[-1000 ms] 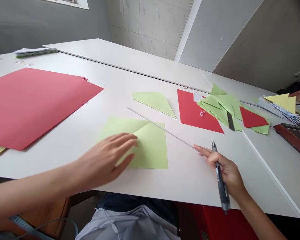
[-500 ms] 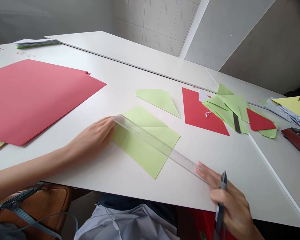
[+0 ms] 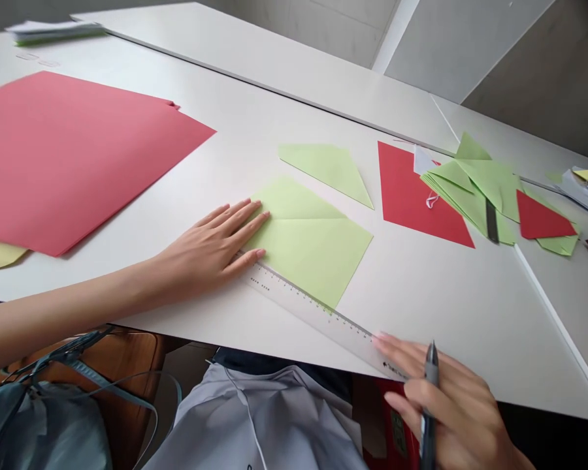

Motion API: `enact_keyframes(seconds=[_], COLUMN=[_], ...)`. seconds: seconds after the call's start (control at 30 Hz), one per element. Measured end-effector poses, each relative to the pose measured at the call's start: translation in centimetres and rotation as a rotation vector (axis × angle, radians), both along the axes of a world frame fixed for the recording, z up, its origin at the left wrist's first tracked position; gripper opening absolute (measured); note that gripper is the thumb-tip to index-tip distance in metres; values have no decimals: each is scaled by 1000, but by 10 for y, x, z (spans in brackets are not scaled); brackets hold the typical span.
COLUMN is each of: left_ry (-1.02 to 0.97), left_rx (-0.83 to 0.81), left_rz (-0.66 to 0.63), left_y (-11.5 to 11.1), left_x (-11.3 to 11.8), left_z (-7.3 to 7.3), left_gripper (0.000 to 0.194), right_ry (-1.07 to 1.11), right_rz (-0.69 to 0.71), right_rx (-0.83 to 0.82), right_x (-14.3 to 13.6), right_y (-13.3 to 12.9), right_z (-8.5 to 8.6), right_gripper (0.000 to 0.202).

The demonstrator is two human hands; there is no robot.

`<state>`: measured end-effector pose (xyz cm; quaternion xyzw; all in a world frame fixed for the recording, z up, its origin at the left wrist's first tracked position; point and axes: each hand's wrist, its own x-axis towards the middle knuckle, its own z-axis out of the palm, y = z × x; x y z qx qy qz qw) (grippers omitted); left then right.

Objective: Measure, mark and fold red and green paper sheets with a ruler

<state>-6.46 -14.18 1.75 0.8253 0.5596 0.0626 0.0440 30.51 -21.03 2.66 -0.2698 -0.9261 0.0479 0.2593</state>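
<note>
My left hand (image 3: 220,241) lies flat with its fingers spread, over the left edge of a creased light green paper sheet (image 3: 313,251) and the left end of a clear plastic ruler (image 3: 298,303). The ruler runs along the sheet's near edge, sloping down to the right. My right hand (image 3: 451,405) grips a dark pen (image 3: 428,405), its tip pointing up and away from the table. Fingertips of that same hand touch the ruler's right end. Behind the sheet is a second green piece (image 3: 328,166), cut to a slanted shape.
Large red sheets (image 3: 78,156) cover the left, over some yellow paper (image 3: 0,254). To the right lie a red piece (image 3: 416,202), several folded green papers (image 3: 485,176) and a dark strip (image 3: 491,220). A paper stack (image 3: 56,31) sits far left. A bag (image 3: 53,418) is on a wooden chair.
The ruler has moved from across the middle of the green sheet to its near edge. My left hand has gone from holding the ruler's end to lying flat. The view has shifted.
</note>
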Motion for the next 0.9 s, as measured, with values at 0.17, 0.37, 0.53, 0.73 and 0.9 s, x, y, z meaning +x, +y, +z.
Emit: enact_keyframes(seconds=[0.17,0.37,0.53,0.73,0.9], left_ry=[-14,-7,-56,-127,-107], left_rx=[53,27,-15,58,65], left_rz=[-4,-230,-295,-306,-305], left_y=[4,-3,-7,-5,-4], left_x=[0,-16,-18,-16,-16], left_z=[-3,7,10,7,8], left_gripper=[71,56,51,53,53], right_ry=[-70,-70,-18,12,79], right_rz=[84,107,94,66,61], right_rx=[-124,-266,-293,-289,-260], right_x=[-33,-41,-30,-25,-26], right_y=[22,24,17,11,10], right_z=[5,-7,-6,-7,-3], right_gripper=[14,30,28,28,22])
